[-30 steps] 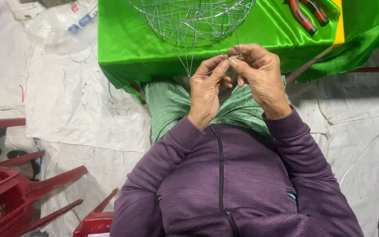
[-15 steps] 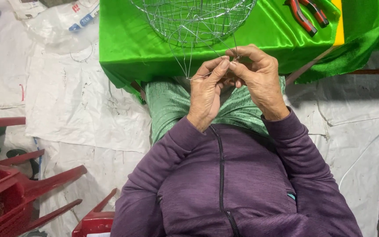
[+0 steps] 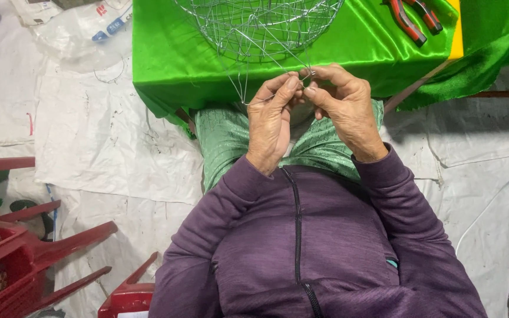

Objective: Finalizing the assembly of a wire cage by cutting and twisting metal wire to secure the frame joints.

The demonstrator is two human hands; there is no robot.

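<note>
Both hands meet at the near edge of the green table: left hand and right hand each pinch a thin wire end trailing from the wire basket on the cloth. Step in hand looks like twisting or tying a strand at the rim. Next move likely needs a firm pinch and small turns; pliers lie far right.
</note>
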